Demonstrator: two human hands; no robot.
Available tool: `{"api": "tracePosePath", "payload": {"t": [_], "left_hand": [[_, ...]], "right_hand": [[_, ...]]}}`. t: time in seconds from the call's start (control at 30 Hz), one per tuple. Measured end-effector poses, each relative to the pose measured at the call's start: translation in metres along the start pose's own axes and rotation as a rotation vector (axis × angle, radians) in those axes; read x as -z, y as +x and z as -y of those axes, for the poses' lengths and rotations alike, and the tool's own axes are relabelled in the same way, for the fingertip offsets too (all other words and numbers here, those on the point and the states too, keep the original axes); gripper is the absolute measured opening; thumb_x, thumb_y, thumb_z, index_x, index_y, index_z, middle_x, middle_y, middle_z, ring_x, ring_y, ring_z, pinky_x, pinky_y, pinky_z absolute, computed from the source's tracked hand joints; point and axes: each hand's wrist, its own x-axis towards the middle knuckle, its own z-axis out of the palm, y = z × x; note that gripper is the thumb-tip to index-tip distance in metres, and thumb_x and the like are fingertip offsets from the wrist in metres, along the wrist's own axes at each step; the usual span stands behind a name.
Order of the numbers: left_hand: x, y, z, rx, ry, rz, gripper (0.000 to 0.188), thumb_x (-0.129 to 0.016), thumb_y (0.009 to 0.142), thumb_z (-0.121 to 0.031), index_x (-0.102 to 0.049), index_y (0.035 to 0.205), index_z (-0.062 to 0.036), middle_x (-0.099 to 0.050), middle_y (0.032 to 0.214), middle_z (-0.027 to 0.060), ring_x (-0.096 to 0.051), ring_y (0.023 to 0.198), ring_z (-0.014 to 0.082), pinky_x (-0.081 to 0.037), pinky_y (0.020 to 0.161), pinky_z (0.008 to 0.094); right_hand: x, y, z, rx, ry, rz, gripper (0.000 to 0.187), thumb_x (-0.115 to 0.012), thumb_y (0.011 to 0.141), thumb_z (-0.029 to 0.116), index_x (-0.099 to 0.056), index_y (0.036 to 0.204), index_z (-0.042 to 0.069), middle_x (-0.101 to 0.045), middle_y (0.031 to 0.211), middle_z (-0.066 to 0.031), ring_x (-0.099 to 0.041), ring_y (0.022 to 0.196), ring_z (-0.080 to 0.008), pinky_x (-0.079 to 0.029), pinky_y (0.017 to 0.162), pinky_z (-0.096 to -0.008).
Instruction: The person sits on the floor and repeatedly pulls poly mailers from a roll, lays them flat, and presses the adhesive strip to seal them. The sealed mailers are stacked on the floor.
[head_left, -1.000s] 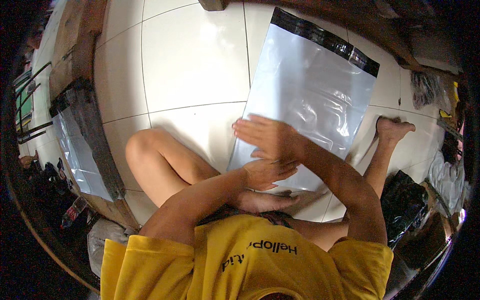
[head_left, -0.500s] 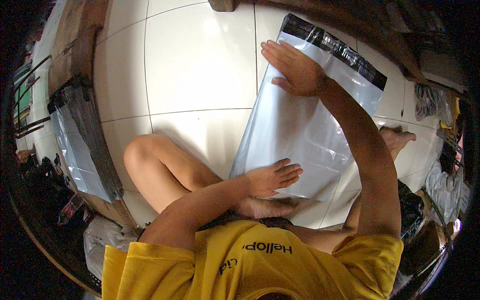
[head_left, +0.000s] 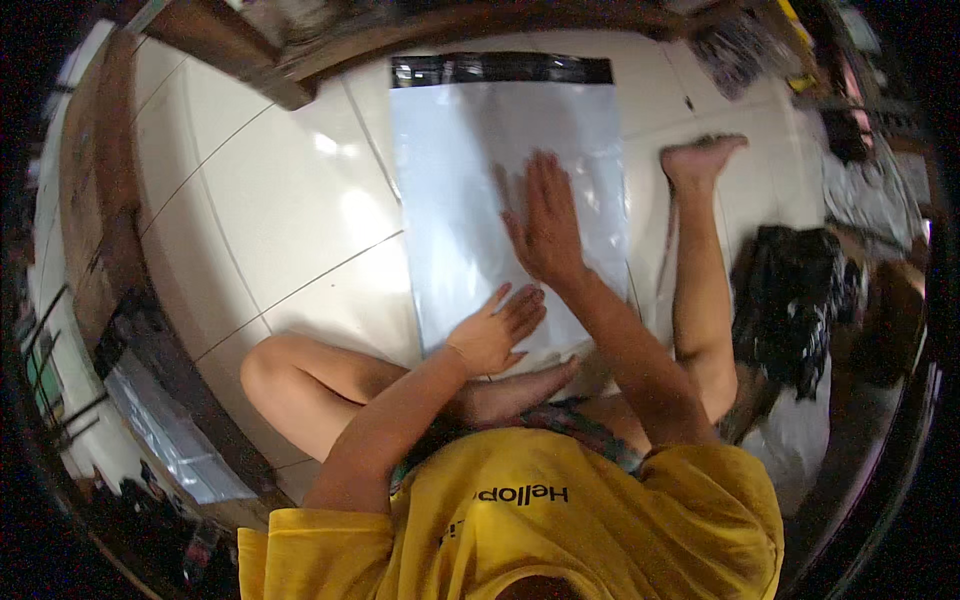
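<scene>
A large pale grey plastic mailing bag [head_left: 455, 190] with a black band along its far end lies flat on the tiled floor in front of me. Whether it is one bag or a thin pile, I cannot tell. My right hand [head_left: 548, 225] is over its middle, palm down, fingers stretched toward the far end. Lower down, near the bag's close end, my left hand [head_left: 495, 335] is spread flat with its fingers pointing right. Neither hand grasps anything. Part of the near end is hidden by my hands and foot.
My bent legs flank the bag, with one bare foot [head_left: 700, 160] out to the right. Beyond that lie black plastic [head_left: 790, 300] and whitish plastic bags [head_left: 870, 200]. Further mailing bags [head_left: 175, 420] lie at left. A wooden beam [head_left: 480, 35] runs along the far side.
The view has turned, and the bag now lies straighter before me. My right hand has come back from near the black band to the bag's middle, closer to my left hand.
</scene>
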Motion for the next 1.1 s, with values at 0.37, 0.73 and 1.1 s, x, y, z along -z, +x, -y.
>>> {"api": "tracePosePath", "payload": {"t": [0.37, 0.73, 1.1], "left_hand": [[0.012, 0.004, -0.01, 0.0, 0.154, 0.047, 0.075, -0.054, 0.092, -0.05, -0.039, 0.149, -0.0029, -0.034, 0.158, 0.0174, -0.023, 0.15, 0.0318, -0.014, 0.122, 0.0525], [0.058, 0.045, -0.007, 0.041, -0.115, 0.168, 0.071, -0.054, 0.094, -0.048, -0.043, 0.144, 0.0005, -0.039, 0.153, 0.0189, -0.029, 0.146, 0.0336, -0.017, 0.121, 0.0512], [0.036, 0.201, 0.073, -0.442, 0.056, 0.057, 0.071, -0.051, 0.097, -0.046, -0.038, 0.149, -0.0003, -0.032, 0.16, 0.0145, -0.024, 0.15, 0.0243, -0.016, 0.124, 0.0396]], "right_hand": [[0.009, -0.165, 0.005, -0.451, -0.247, 0.103, 0.081, -0.06, 0.092, 0.048, -0.034, 0.148, -0.005, -0.028, 0.155, -0.0322, -0.023, 0.147, -0.046, -0.016, 0.12, -0.0577], [0.011, -0.166, -0.002, -0.385, -0.158, 0.085, 0.091, -0.057, 0.087, 0.063, -0.03, 0.154, 0.007, -0.023, 0.156, -0.0331, -0.018, 0.146, -0.0527, -0.011, 0.116, -0.0682], [0.012, -0.161, 0.001, -0.468, -0.109, 0.188, 0.089, -0.055, 0.086, 0.069, -0.04, 0.148, 0.008, -0.026, 0.154, -0.0329, -0.018, 0.146, -0.0525, -0.013, 0.115, -0.0696]]}}
